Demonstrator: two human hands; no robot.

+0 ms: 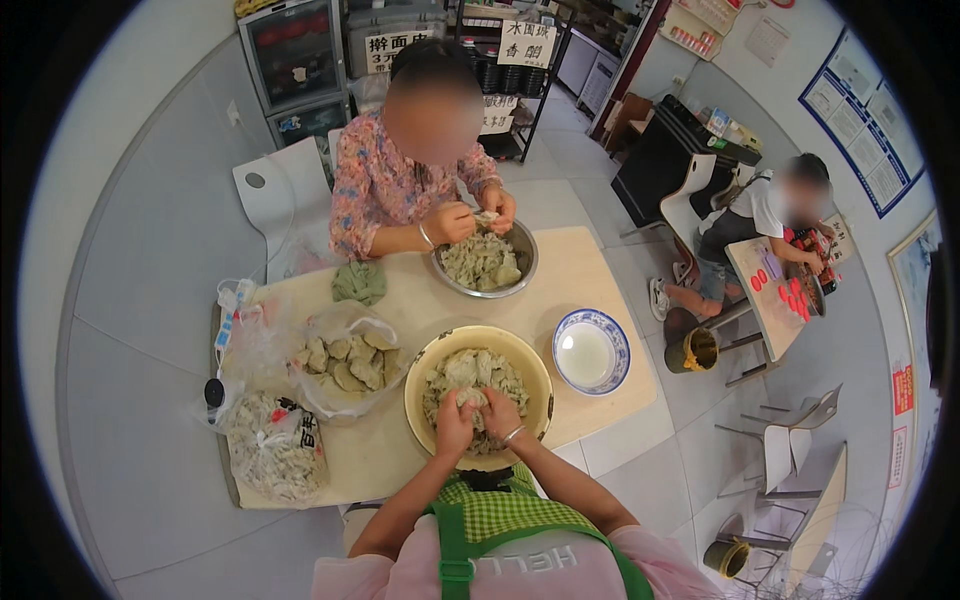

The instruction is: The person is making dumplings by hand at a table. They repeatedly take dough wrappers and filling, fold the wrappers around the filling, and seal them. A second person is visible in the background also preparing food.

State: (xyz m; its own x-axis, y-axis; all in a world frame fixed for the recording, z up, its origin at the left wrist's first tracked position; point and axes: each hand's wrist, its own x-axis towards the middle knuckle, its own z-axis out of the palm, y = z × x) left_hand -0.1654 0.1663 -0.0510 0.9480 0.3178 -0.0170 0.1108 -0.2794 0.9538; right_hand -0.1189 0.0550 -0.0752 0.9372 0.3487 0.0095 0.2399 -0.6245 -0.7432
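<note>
A wide cream bowl [417, 380] full of pale green filling stands on the wooden table [580, 280] right in front of me. Over its near side my left hand [453, 425] and my right hand [500, 412] meet, pinching a small dumpling [472, 399] between the fingers of both. A bangle sits on my right wrist. A blue-and-white bowl [607, 333] of whitish liquid stands just right of the cream bowl.
Across the table a person in a floral shirt works with both hands over a metal bowl [521, 262] of filling. Plastic bags of wrappers [345, 362] and of shredded stuff [274, 450] lie at the left. At the right a seated person is at a small table [768, 310].
</note>
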